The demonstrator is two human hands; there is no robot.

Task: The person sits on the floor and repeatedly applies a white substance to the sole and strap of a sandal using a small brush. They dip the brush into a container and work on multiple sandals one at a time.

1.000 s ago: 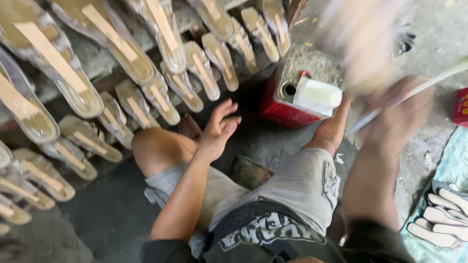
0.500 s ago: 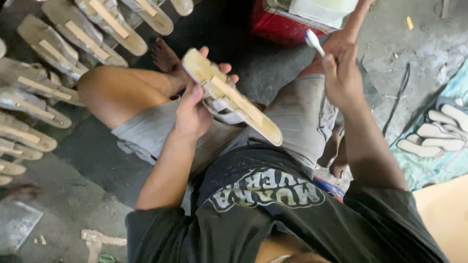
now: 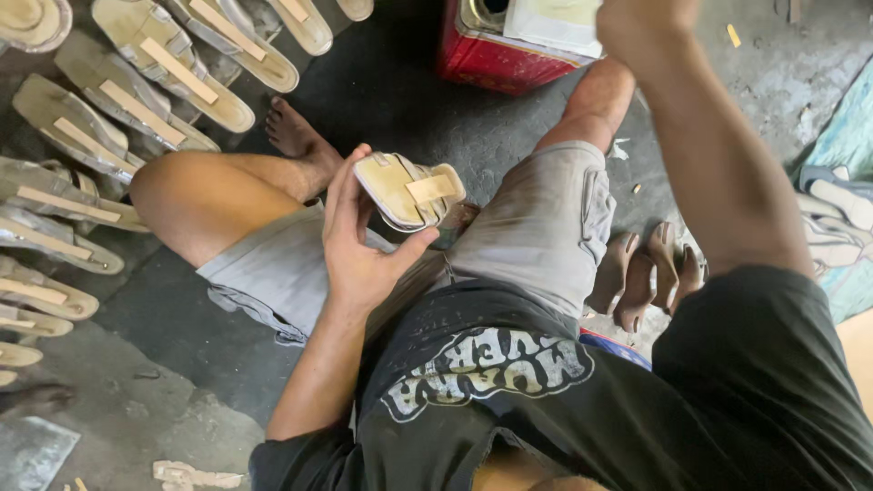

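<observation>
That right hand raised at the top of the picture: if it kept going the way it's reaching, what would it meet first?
Most likely the pale box sitting on the red can; the right hand hovers right beside it, though depth is hard to judge.

A beige, smooth-looking sandal sole with a matt tan strip is seen at the centre of the frame. Similar pale soles with matt strips are spread across the upper left. A glossy red metal tin is seen at the top. Rough, dull grey concrete floor is shown at lower left, and soft grey cloth shorts are shown mid-frame.
</observation>
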